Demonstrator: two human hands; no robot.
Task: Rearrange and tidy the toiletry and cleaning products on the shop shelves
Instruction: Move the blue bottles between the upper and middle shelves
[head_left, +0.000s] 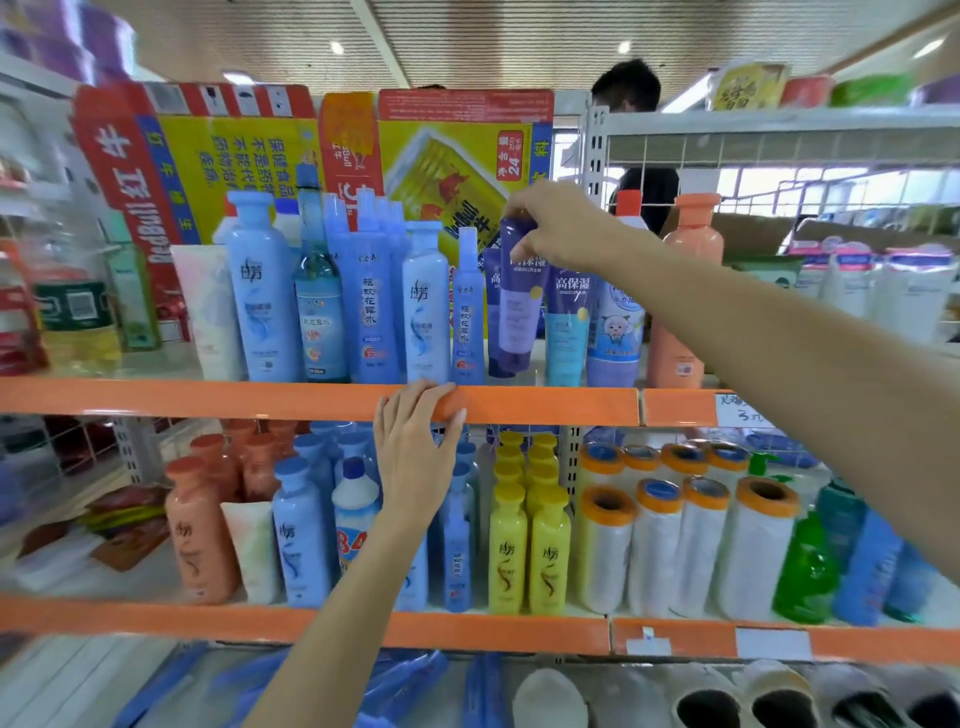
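My right hand (558, 226) pinches the top end of a purple tube (519, 306), which hangs slightly tilted just above the upper shelf. Beside it stand a blue tube (567, 325) and a pale tube with a cartoon sheep (615, 338). My left hand (418, 447) rests with its fingers curled over the orange front edge of the upper shelf (260, 397). Left of the purple tube stand several light-blue bottles (262, 296), slim blue spray bottles (370, 296) and a glass bottle (318, 291).
An orange bottle (685, 291) stands at the upper shelf's right end. Red and yellow cartons (228, 150) line the back. The lower shelf holds orange bottles (197, 530), yellow bottles (527, 551), film rolls (701, 545) and a green bottle (805, 571). A person (631, 104) stands behind the rack.
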